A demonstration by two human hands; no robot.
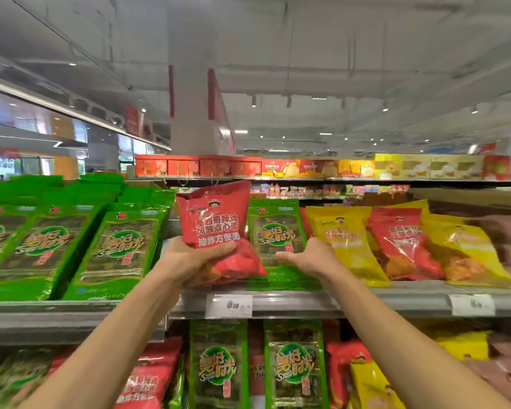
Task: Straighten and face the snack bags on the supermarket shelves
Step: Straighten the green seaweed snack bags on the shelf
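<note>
Green seaweed packs [118,252] stand in leaning rows at the left of the upper shelf [307,304], faces outward and fairly even; at centre the left hand [189,258] grips a red snack bag [219,228] by its lower half, fingers curled round the crinkled foil, holding it upright and label-forward above the shelf edge — off the shelf, not yet set in a row; just beside it the right hand [307,256] reaches toward a lone green pack [278,240], fingers loosely extended and clamped on nothing, though whether they touch the pack cannot be told; to the right, yellow bags [345,240] and another red bag [401,240] overlap and tilt — that mixed stretch looks unsorted, and the blurred lower shelf [71,323] appears jumbled too, so most of the facing seems left to do
</note>
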